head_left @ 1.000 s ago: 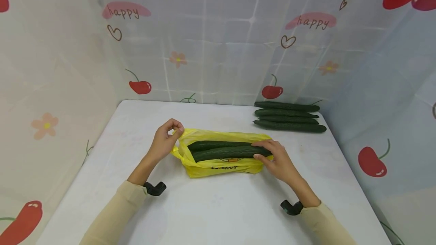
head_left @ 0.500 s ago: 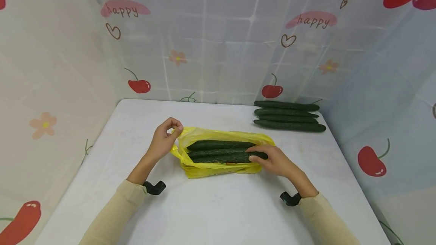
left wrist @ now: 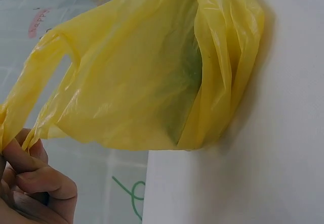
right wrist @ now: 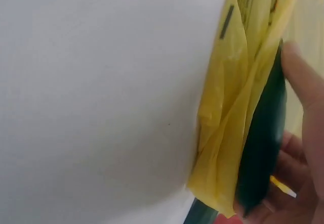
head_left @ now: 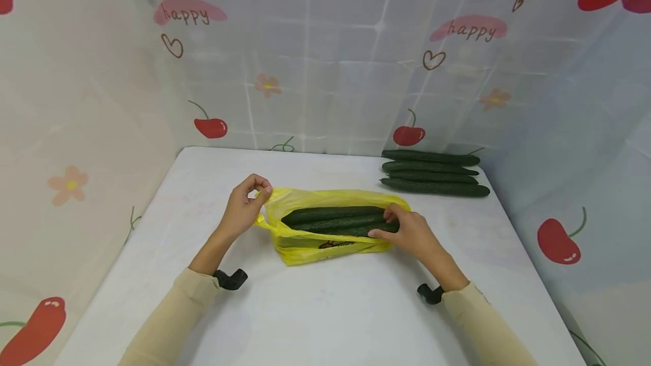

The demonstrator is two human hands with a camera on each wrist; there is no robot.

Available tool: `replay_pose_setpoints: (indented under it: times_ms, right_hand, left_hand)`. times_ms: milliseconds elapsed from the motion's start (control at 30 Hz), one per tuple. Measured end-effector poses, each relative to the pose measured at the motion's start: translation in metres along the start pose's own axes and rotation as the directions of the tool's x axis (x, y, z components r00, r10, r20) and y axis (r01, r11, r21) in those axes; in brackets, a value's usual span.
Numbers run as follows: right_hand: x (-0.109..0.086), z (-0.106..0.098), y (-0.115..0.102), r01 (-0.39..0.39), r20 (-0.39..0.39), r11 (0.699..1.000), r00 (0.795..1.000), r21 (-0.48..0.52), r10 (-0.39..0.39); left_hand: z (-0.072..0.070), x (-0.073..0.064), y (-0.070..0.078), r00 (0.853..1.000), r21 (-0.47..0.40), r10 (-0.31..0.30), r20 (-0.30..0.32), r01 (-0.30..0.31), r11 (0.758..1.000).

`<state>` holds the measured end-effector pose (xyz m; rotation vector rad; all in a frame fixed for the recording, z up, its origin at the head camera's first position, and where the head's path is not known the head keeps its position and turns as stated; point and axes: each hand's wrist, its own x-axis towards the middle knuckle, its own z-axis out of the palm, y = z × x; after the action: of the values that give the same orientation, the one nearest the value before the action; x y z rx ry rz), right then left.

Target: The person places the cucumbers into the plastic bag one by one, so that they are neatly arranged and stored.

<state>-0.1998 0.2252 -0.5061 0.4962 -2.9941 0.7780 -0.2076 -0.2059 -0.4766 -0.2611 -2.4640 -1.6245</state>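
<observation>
A yellow plastic bag (head_left: 300, 252) lies on its side on the table, mouth spread upward, with dark green cucumbers (head_left: 330, 220) lying lengthwise inside. At the bag's left end my left hand (head_left: 241, 207) pinches its handle between thumb and fingers; the left wrist view shows the handle (left wrist: 20, 100) stretched to that hand (left wrist: 43, 183). My right hand (head_left: 414, 234) grips the right end of the front cucumber, thumb in front and fingers curled behind. Close up in the right wrist view, this cucumber (right wrist: 263, 138) lies against the bag's edge (right wrist: 223, 153). The bag hides the cucumbers' lower sides.
Several more cucumbers (head_left: 432, 187) lie side by side at the table's back right corner. The white table (head_left: 315, 315) is enclosed by a printed curtain (head_left: 325, 61) at the back and sides. A black device (head_left: 231, 279) sits on each wrist.
My right hand first slid slightly left, then its fingers curled further round the cucumber's end. The cucumbers shifted a little inside the bag. My left hand stayed on the handle.
</observation>
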Motion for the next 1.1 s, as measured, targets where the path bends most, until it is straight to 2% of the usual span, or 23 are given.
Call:
replay_pose_setpoints:
  times_ms: [133,300,433,500,600,700,833,967,1100]
  right_hand:
    - [-0.004,0.0,0.006,0.025,-0.047,0.999,0.999,-0.024,-0.026]
    - [-0.011,-0.007,0.023,0.081,-0.16,0.995,0.984,0.055,-0.071]
    - [-0.011,-0.015,0.041,0.042,-0.227,0.991,0.974,0.127,-0.012]
    - [-0.011,-0.018,0.049,-0.013,-0.208,0.99,0.977,0.142,0.042]
    - [-0.01,-0.021,0.057,-0.093,-0.137,0.985,0.984,0.147,0.113]
    - [-0.009,-0.021,0.062,-0.133,-0.066,0.981,0.987,0.14,0.143]
    - [-0.008,-0.02,0.065,-0.128,-0.022,0.982,0.991,0.14,0.132]
    - [-0.01,-0.021,0.063,-0.089,-0.019,0.987,0.996,0.134,0.092]
    - [-0.017,-0.03,0.052,-0.06,-0.029,0.987,0.998,0.147,0.064]
  left_hand:
    - [0.001,-0.001,0.0,1.0,-0.005,-0.006,0.007,0.006,1.0]
    - [0.002,-0.001,-0.001,1.0,-0.015,-0.001,0.003,0.001,1.0]
    - [0.001,0.0,-0.002,1.0,-0.025,0.004,-0.004,-0.004,1.0]
    - [0.001,0.0,-0.002,1.0,-0.028,0.005,-0.004,-0.006,1.0]
    - [0.002,0.0,-0.003,1.0,-0.029,0.003,-0.004,-0.003,1.0]
    - [0.002,-0.001,-0.002,1.0,-0.021,0.0,-0.002,0.0,1.0]
    - [0.002,-0.001,-0.002,1.0,-0.011,-0.001,-0.001,0.001,1.0]
    - [0.002,0.0,-0.002,1.0,-0.017,-0.002,-0.002,0.002,1.0]
    - [0.001,0.002,-0.002,1.0,-0.025,-0.007,-0.007,0.007,1.0]
